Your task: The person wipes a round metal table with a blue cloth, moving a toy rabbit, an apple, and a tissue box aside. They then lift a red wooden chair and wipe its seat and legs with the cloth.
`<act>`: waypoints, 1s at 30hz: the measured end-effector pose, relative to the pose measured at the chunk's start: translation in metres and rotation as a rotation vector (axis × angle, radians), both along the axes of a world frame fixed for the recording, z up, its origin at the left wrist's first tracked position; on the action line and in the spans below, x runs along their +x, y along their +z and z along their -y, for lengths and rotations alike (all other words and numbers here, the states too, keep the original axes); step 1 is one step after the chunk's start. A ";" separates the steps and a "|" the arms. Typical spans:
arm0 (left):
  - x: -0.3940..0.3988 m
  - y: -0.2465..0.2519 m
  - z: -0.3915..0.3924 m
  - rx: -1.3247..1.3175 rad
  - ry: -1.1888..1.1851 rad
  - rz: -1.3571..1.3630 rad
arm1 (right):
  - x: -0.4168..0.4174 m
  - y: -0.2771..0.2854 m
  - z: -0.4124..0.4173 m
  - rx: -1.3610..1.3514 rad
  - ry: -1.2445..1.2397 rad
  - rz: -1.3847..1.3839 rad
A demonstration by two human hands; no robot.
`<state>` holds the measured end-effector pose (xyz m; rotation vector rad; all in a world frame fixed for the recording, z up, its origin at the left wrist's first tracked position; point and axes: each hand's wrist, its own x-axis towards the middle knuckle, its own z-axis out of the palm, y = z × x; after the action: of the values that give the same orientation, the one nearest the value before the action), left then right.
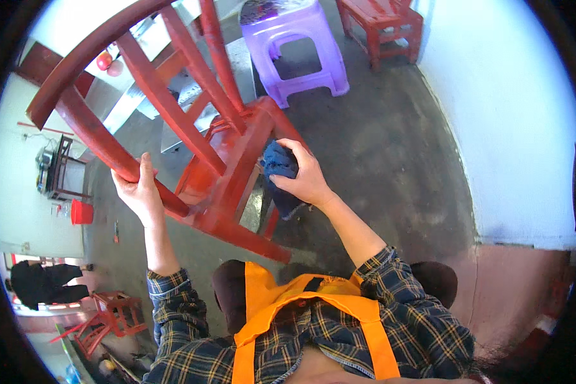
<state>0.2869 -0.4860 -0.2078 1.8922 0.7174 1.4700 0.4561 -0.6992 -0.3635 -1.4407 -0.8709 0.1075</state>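
A red-painted wooden chair (240, 158) is tilted before me, its slatted back reaching up to the left. My left hand (141, 192) is wrapped around one side post of the backrest, low down near the seat. In my right hand (305, 175) is a bunched dark blue cloth (280, 161), and a loose end of it hangs below my fingers. The cloth is beside the rear of the seat frame, by a chair leg; whether it touches the wood is hard to tell.
A purple plastic stool (295, 53) stands beyond the chair, with a red wooden chair (384, 26) near the white wall (504, 120). Far left are a red bucket (82, 212), a dark table (67, 170) and another red chair (117, 312). Grey concrete floor (374, 158) lies around.
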 end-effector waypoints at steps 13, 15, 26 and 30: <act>-0.108 0.017 0.077 0.047 -0.084 0.067 | -0.003 0.011 -0.014 0.071 -0.080 0.620; -0.115 0.023 0.077 0.055 -0.083 0.085 | 0.005 0.015 -0.017 0.039 -0.121 0.599; -0.103 0.044 0.112 0.084 0.054 0.110 | 0.010 -0.030 -0.026 0.152 -0.545 0.230; -0.102 0.054 0.113 0.046 0.134 0.095 | -0.015 -0.062 0.000 -0.095 -0.496 0.245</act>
<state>0.1852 -0.5992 -0.1537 1.8242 0.7842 1.6609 0.4410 -0.6989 -0.4253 -1.7444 -0.6859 -0.4128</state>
